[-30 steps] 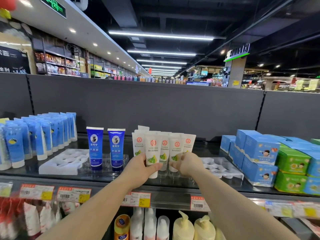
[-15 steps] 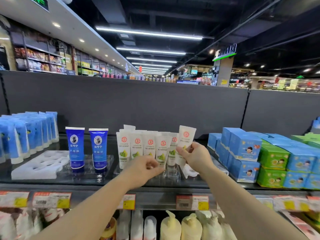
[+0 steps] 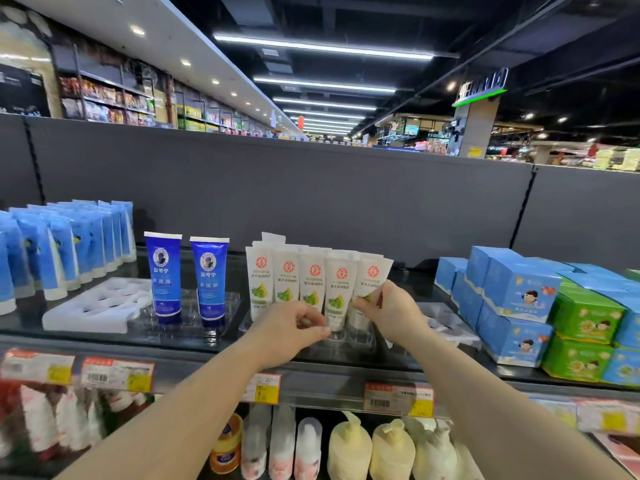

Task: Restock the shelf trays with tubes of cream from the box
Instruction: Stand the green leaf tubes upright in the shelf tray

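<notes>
White cream tubes (image 3: 313,282) stand in a row at frame centre on the top shelf (image 3: 207,344), long axis vertical, caps down in a clear tray (image 3: 360,341), crimped flat ends up, printed faces toward camera; more of the same tubes sit behind the front row, only their tops visible; rightmost tube (image 3: 371,282) tilts, top leaning toward the right of frame, lower part behind the right hand (image 3: 394,315); right hand grips that tube near its lower half, thumb on the front face, fingers curled round it; left hand (image 3: 291,329) sits just left of it at the base of the neighbouring tube (image 3: 339,292), fingers curled, thumb and forefinger pinched close together at the tube's cap end; contact looks likely but cannot tell if it really holds the tube; two dark blue tubes (image 3: 185,278) stand upright left of centre, caps down, in another clear tray; white moulded tray (image 3: 100,306) lies beside them, lower left; light blue tubes (image 3: 65,251) in rows at far left, leaning back; a second white moulded tray (image 3: 446,323) is partly visible right of the right hand; blue and green cartons (image 3: 554,306) stacked at right of frame; price labels (image 3: 114,374) along the shelf edge; pump bottles (image 3: 349,448) on the shelf below, bottom centre, blurred.
</notes>
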The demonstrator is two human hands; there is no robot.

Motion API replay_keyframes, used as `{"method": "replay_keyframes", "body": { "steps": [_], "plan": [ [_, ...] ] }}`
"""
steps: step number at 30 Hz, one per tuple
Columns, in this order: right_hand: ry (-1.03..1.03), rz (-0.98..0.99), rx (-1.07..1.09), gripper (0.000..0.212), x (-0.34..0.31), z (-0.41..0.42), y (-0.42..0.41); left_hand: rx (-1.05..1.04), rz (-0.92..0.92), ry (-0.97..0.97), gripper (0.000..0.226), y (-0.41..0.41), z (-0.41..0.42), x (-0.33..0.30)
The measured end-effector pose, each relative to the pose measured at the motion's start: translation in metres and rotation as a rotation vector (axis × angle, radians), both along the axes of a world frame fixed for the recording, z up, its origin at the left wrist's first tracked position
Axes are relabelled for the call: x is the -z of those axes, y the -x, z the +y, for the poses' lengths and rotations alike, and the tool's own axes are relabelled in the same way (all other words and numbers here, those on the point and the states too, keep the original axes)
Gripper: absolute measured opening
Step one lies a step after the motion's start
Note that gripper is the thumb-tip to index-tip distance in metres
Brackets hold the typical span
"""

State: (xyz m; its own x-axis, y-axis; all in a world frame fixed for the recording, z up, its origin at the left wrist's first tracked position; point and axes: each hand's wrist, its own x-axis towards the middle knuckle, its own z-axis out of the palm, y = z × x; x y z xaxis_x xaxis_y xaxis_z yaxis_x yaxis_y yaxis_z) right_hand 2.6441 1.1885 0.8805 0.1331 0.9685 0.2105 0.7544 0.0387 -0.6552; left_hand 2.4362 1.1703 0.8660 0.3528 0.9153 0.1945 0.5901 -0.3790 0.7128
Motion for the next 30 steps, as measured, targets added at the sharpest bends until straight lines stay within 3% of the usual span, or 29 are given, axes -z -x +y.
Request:
{"method": "replay_keyframes", "body": {
  "steps": [10,18,24,30],
  "plan": [
    [-0.035,-0.046,-0.05,0.032,0.014,0.008,-0.008,-0.046,0.004,-0.009,0.03,-0.003,-0.004,0.0],
    [0.048,-0.295,-0.017,0.04,0.006,0.004,-0.003,-0.06,0.02,0.016,0.034,-0.007,-0.008,-0.003],
    [0.077,-0.194,-0.015,0.029,0.003,0.0,-0.004,-0.063,-0.037,0.089,0.041,-0.009,-0.008,-0.01],
    [0.016,-0.171,0.12,0.042,0.002,-0.015,-0.002,-0.096,-0.118,0.112,0.046,-0.003,-0.014,-0.023]
  ]
}}
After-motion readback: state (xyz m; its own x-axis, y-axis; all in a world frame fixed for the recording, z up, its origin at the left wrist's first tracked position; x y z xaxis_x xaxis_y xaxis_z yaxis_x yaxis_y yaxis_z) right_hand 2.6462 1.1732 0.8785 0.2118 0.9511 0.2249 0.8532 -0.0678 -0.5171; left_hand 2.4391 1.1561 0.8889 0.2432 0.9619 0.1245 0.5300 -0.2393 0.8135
